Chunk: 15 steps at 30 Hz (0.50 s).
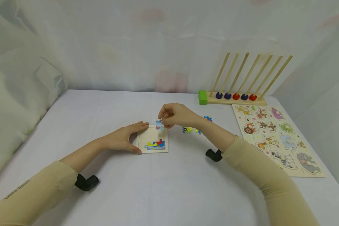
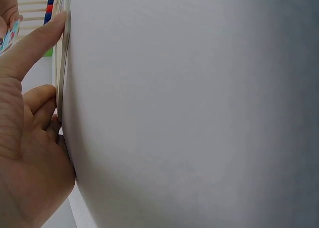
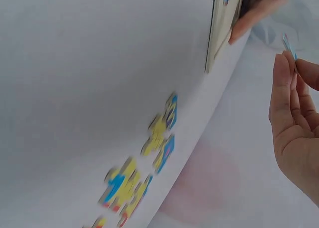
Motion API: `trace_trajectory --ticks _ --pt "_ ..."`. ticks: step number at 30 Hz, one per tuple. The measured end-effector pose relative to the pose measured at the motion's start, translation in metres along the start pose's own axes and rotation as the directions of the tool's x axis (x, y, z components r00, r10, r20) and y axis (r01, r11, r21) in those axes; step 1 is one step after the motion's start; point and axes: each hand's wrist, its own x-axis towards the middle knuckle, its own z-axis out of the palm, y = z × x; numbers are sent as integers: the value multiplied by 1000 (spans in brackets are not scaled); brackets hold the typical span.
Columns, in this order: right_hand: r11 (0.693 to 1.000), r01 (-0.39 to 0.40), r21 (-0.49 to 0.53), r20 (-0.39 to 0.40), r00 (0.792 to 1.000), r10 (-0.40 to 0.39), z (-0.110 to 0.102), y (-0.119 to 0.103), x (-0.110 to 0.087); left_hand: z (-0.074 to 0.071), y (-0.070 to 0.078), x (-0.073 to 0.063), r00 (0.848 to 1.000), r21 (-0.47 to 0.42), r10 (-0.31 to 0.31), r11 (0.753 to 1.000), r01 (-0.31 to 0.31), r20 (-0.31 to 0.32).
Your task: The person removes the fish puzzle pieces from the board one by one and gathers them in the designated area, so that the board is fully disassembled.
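Observation:
My left hand (image 1: 121, 137) rests at the left side of a small square wooden puzzle tray (image 1: 148, 134), thumb by the near corner and fingers by the far one. In the left wrist view the thumb (image 2: 42, 38) lies straight along the tray's edge. A few joined puzzle pieces (image 1: 156, 145), blue, yellow and red, lie along the tray's near side. Above the tray's far right corner, my right hand (image 1: 178, 115) pinches a light-blue puzzle piece (image 1: 159, 125) between thumb and fingertips. The right wrist view shows that piece edge-on.
Several loose puzzle pieces (image 1: 188, 129) lie right of the tray, partly hidden by my right forearm. Farther back stands a wooden bead rack (image 1: 237, 101) with upright rods and red and blue beads. At the right lies a large animal puzzle board (image 1: 266, 133).

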Motion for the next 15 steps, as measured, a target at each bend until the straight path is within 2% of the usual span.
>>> trace_trajectory --ticks 8,15 --pt "999 -46 -24 -24 999 46 -27 18 -15 1 0 1 1000 10 -10 1000 10 -2" --pt "995 -97 -31 32 995 98 -44 35 -24 1 -2 1 1000 6 -16 1000 16 -1"
